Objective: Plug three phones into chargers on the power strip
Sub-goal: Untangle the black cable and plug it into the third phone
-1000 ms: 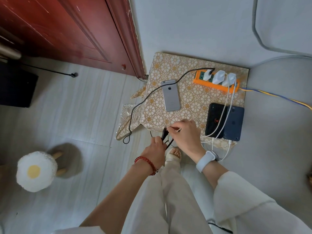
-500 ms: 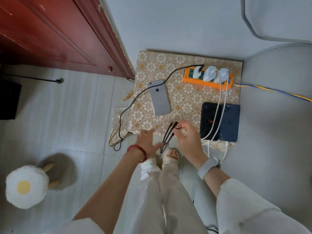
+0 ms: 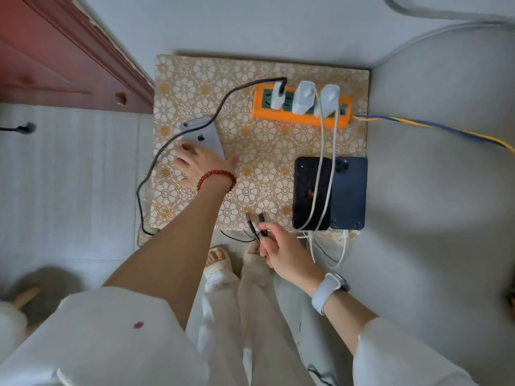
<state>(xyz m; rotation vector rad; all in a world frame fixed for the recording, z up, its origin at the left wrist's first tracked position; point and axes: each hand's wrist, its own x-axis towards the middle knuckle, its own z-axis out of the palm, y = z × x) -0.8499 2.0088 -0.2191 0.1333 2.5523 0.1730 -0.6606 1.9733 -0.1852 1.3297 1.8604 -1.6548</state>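
An orange power strip (image 3: 295,118) lies at the back of a patterned table (image 3: 259,65) with three white chargers (image 3: 304,97) plugged in. Two dark phones, one black (image 3: 306,190) and one dark blue (image 3: 349,190), lie side by side at the right with white cables (image 3: 320,168) running to their near ends. My left hand (image 3: 199,162) grips the near end of a silver phone (image 3: 204,135), its far end tilted up off the table. My right hand (image 3: 278,246) pinches the free end of the black cable (image 3: 260,218) at the table's front edge.
A dark red door (image 3: 55,57) stands at the left. The black cable (image 3: 172,137) loops off the table's left edge. A blue and yellow cord (image 3: 446,129) runs right from the strip. My feet in slippers (image 3: 220,263) are under the front edge.
My left hand let go of the black cable, reached forward and took hold of the silver phone. My right hand kept the cable end. The camera moved closer over the table.
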